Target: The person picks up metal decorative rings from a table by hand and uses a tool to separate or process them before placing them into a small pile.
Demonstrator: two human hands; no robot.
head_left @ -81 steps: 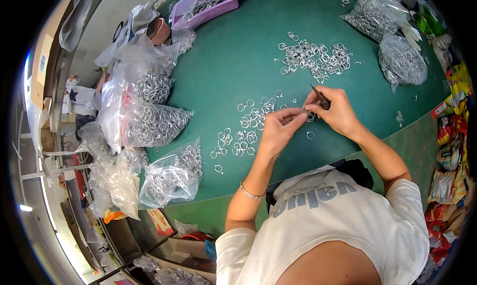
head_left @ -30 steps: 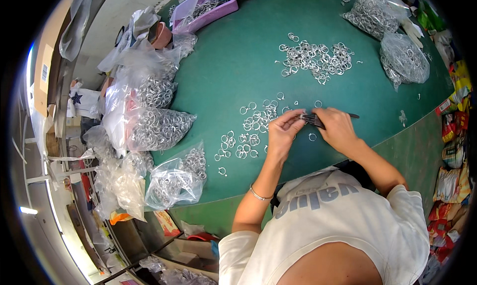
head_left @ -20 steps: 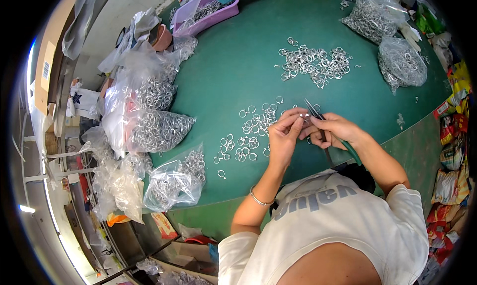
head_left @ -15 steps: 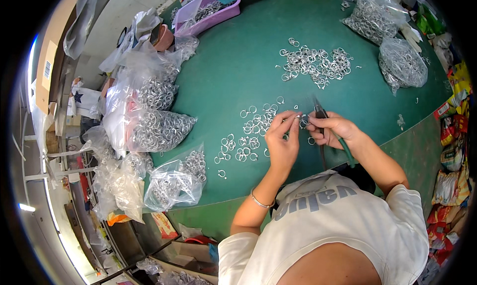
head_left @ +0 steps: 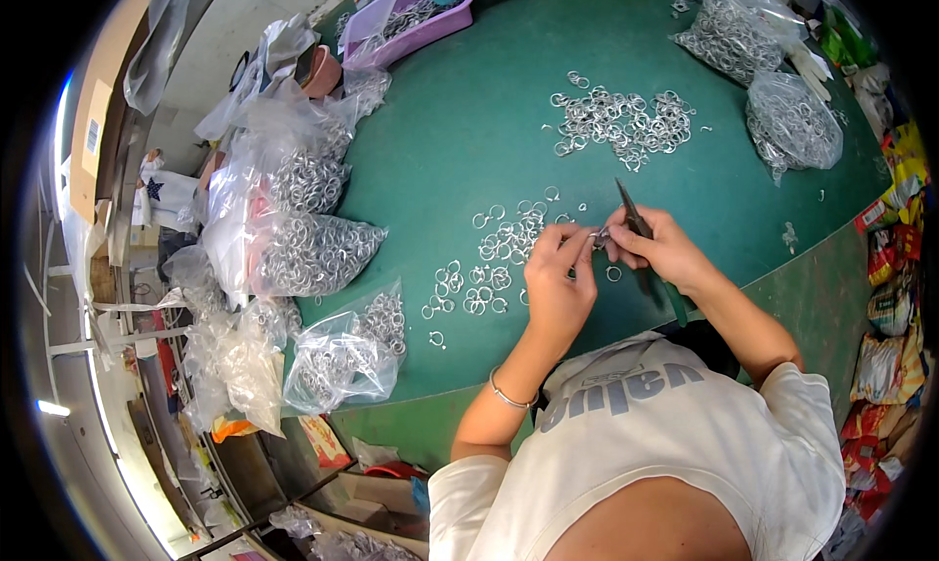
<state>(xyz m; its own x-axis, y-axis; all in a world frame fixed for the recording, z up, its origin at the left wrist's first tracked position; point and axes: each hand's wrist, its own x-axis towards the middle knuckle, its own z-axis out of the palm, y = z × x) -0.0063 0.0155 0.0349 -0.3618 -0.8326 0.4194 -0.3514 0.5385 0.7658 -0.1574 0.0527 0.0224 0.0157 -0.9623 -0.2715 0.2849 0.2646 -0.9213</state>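
My left hand (head_left: 558,269) pinches a small metal ring (head_left: 597,236) at its fingertips, just above the green table (head_left: 460,140). My right hand (head_left: 657,247) meets it from the right and grips dark pliers (head_left: 631,213), whose tips point up and away from me while the green handle (head_left: 675,305) sticks out below the palm. Both hands touch at the ring. Loose silver rings (head_left: 489,263) lie scattered just left of my left hand, and one single ring (head_left: 613,273) sits under the hands.
A larger heap of rings (head_left: 621,123) lies farther back. Clear bags full of rings (head_left: 313,253) line the left edge, two more bags (head_left: 787,121) sit at the right. A purple tray (head_left: 406,23) stands at the back. Snack packets (head_left: 885,307) hang by the right edge.
The hands stay together over the same spot. The pliers have swung from lying flat to pointing up and away, and the left fingers have closed tighter on the ring.
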